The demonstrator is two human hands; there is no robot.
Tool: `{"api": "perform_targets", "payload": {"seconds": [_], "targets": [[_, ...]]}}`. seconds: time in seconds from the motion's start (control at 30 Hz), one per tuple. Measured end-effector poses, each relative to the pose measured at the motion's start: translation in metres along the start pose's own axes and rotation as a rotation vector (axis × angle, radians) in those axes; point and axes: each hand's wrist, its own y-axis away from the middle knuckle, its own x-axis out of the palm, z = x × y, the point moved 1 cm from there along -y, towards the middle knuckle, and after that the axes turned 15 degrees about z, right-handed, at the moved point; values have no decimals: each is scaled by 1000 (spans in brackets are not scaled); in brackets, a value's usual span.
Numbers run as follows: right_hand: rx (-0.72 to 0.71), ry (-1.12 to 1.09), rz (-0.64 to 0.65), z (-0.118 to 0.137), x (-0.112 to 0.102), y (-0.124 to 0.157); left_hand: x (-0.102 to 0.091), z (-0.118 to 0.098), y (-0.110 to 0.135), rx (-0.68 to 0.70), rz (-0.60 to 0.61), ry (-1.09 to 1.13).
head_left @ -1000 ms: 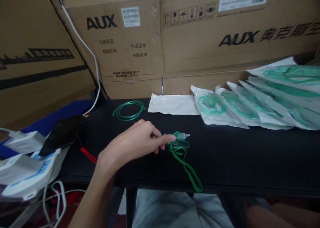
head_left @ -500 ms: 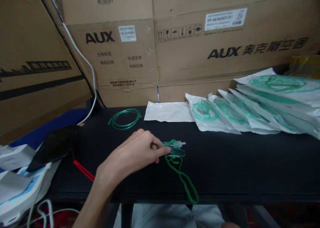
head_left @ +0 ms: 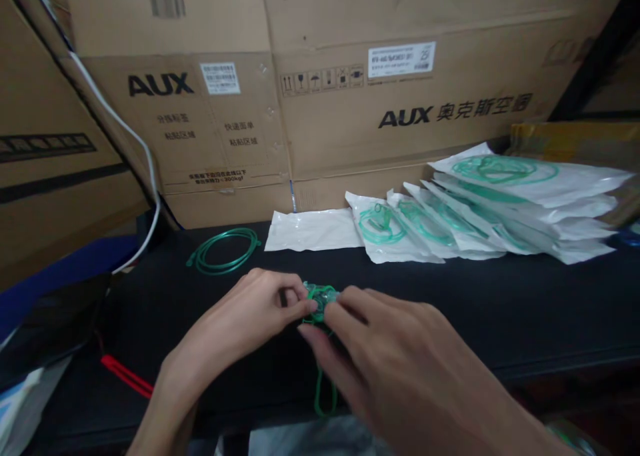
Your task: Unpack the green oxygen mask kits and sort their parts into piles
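A small clear-green oxygen mask sits just above the black table, in front of me. My left hand pinches its left side between thumb and fingers. From the right, my right hand has its fingertips on the mask's other end, its thumb below; the fingers hide much of that side. A green elastic strap hangs in a loop from the mask toward the table's front edge. Behind my left hand lies a coil of green tubing.
A flat white pouch lies at the back beside overlapping packs of green tubing. Cardboard boxes wall off the rear. At left are a white cable, a dark phone-like slab and a red strap.
My right hand has come in from the lower right and taken the mask's right end. My left hand still pinches the mask. The view has swung to the right.
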Motion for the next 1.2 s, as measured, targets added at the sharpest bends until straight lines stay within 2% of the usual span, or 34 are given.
{"api": "perform_targets", "payload": {"seconds": [0.1,0.23,0.4,0.57,0.67,0.77,0.87,0.93,1.1,1.2], "targets": [[71,11,26,-19,-5,-33,0,-3,2,32,-35,8],[101,-23,96,-29,12,-48,1,-6,3,62,-71,8],[93,-42,153,-28,23,-51,1,-7,2,90,-77,36],[192,-98,169,-36,19,-56,-1,-15,7,121,-39,67],[264,-118,136,-43,16,-59,-1,-20,11,125,7,95],[249,-117,88,-45,18,-59,-1,-18,9,117,-60,65],[155,-118,68,-43,21,-57,-2,-12,3,91,-196,7],[104,-124,60,-40,22,-56,-2,-9,-2,86,-246,-15],[78,-127,41,-36,21,-57,-4,-7,-5,130,-253,-57],[179,-111,77,-41,21,-60,-2,-10,0,148,-229,-58]]}}
